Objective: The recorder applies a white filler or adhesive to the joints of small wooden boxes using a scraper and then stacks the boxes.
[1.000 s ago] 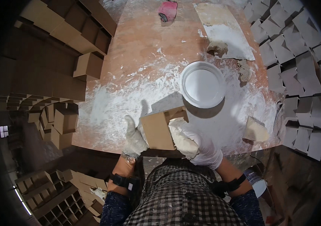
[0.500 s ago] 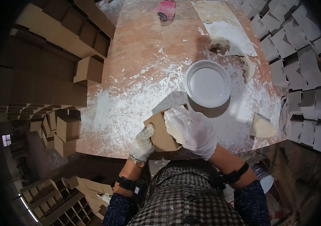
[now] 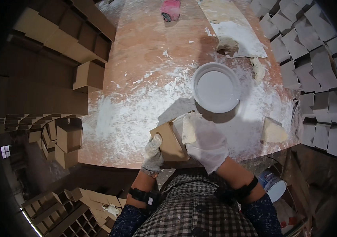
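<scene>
A small brown cardboard box (image 3: 170,144) is tilted over the near edge of the table. Its left side is in the grip of my left hand (image 3: 152,156), in a whitish glove smeared with white, the thumb on the brown face. My right hand (image 3: 210,142), in a loose translucent plastic glove, is closed on a cream sponge (image 3: 189,129) at the box's right side. Part of that side looks white; the glove hides the rest, along with most of my right fingers. Just beyond stands a round white basin (image 3: 197,89) with white liquid in it.
Brown boxes (image 3: 88,76) are stacked along the left, white-faced ones (image 3: 326,71) along the right. A second cream sponge piece (image 3: 274,131) lies at the table's right. Farther back are a pink cloth roll (image 3: 171,10) and a white-smeared sheet (image 3: 239,37). A bucket (image 3: 273,185) stands below, right.
My right hand has turned over and shifted slightly down, so the sponge now shows more. My left hand still holds the box. The whole view has shifted a little.
</scene>
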Available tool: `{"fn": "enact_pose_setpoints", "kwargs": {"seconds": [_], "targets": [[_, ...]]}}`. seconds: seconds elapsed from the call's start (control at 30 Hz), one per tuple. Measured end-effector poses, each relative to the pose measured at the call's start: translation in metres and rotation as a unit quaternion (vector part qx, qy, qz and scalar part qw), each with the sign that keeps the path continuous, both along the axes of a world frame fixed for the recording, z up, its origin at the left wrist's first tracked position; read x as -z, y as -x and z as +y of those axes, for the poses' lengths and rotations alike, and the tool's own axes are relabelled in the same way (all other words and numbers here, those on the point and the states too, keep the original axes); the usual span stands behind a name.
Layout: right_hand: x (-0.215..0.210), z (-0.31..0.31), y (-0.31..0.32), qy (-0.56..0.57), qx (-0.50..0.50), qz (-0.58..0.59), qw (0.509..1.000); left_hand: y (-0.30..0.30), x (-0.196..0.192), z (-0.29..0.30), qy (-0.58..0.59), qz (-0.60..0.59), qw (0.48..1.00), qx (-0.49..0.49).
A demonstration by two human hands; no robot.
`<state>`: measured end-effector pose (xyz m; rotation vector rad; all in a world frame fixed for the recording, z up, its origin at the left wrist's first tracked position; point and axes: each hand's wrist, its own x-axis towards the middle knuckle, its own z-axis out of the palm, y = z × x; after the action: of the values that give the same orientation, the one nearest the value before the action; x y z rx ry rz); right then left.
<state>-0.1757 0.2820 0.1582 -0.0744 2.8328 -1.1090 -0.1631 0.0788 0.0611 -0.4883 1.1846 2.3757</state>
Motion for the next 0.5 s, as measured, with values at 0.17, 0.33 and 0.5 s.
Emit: {"fn": "enact_pose_setpoints", "kwargs": {"seconds": [0.17,0.33,0.5], "targets": [[0.006,0.0,0.016,0.104,0.036,-0.061,0.992,-0.003,0.014,-0.016,0.033,-0.01,0.999,0.024],[-0.014,-0.007,0.017,0.37,0.133,-0.346,0.852,-0.004,0.002,-0.014,-0.004,0.005,1.0,0.0],[-0.012,0.004,0.034,0.366,-0.17,-0.231,0.885,0.009,-0.005,-0.014,-0.035,0.009,0.999,0.0]]}}
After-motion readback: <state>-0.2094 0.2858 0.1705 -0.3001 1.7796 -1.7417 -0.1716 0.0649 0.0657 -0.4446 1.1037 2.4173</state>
